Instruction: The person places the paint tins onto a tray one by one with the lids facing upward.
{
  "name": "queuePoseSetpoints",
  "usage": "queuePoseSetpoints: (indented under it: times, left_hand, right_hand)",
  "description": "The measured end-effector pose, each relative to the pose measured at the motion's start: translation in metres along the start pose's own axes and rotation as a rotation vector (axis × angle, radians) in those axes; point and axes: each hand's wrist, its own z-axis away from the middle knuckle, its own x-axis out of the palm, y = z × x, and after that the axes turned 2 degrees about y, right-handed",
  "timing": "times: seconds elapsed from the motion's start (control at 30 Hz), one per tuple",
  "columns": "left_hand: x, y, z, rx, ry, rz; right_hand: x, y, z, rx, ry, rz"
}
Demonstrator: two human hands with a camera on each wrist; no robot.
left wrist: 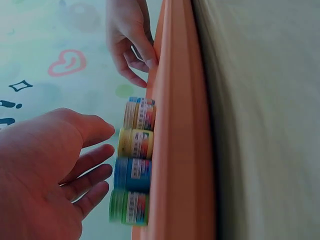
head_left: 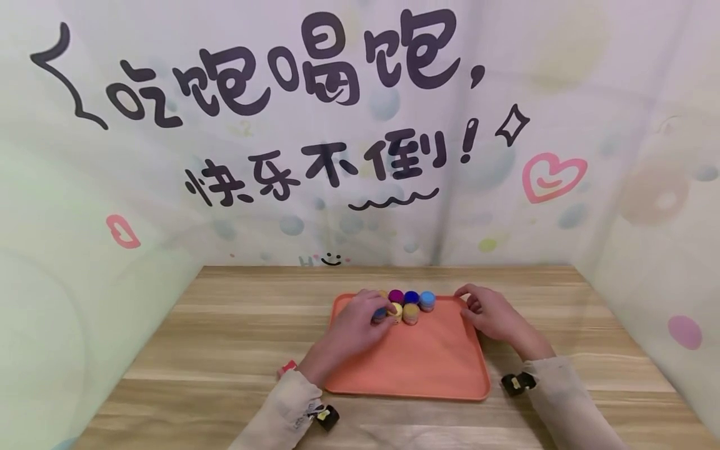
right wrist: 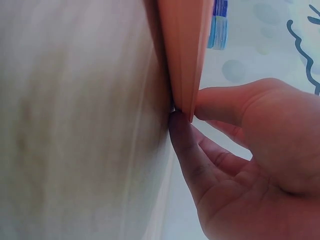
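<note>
Orange tray [head_left: 427,369] sits mid-worktop [head_left: 225,350] with a cluster of little paint pots [head_left: 410,306] bunched at its far edge. Head view shows purple, dark blue and light blue lids in the back row and yellowish ones in front.

Left hand [head_left: 354,328] is right at the left end of the cluster. From the left wrist cam its fingers [left wrist: 92,165] are spread loose and a bit apart from the pots [left wrist: 135,165], so it's open and holding nothing as far as I can see. Right hand [head_left: 489,312] is on the tray's far right corner, and the right wrist cam shows the thumb and a finger [right wrist: 187,145] pinching the tray rim [right wrist: 182,60].

If you're going for a pot here, I'd say keep that right-hand pinch firm so the tray doesn't skid, and take the nearest pot by its sides, since they stand touching each other and a sloppy grab could knock the neighbours.

View differences: the left wrist cam shows the pot labels and a green one at the end that the head cam hides behind the hand. Only the right wrist cam makes the rim pinch clear. Head view is the only one showing the whole layout.
</note>
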Motion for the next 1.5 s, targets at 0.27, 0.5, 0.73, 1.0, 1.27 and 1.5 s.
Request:
queuePoseSetpoints:
  times: [0.27,0.5,0.73,1.0,1.27,1.5]
  left_hand:
    - [-0.018,-0.007,0.023,0.026,0.010,0.022]
    - [-0.038,-0.017,0.049,0.001,0.041,-0.024]
    - [-0.056,-0.031,0.075,-0.110,0.022,0.006]
    - [-0.066,-0.042,0.097,-0.161,0.014,-0.019]
    - [-0.073,-0.051,0.119,-0.134,-0.032,-0.034]
    - [-0.082,-0.046,0.133,-0.200,-0.074,-0.148]
  right_hand:
    - [0.000,-0.001,0.000,0.018,-0.003,0.000]
    - [-0.001,-0.004,0.000,0.008,0.002,0.004]
    - [-0.001,-0.006,0.000,0.020,-0.008,-0.001]
    - [0.000,-0.004,-0.001,0.034,-0.007,0.005]
    - [0.000,-0.005,-0.001,0.044,-0.004,0.007]
    - [0.001,-0.005,0.000,0.037,0.002,0.009]
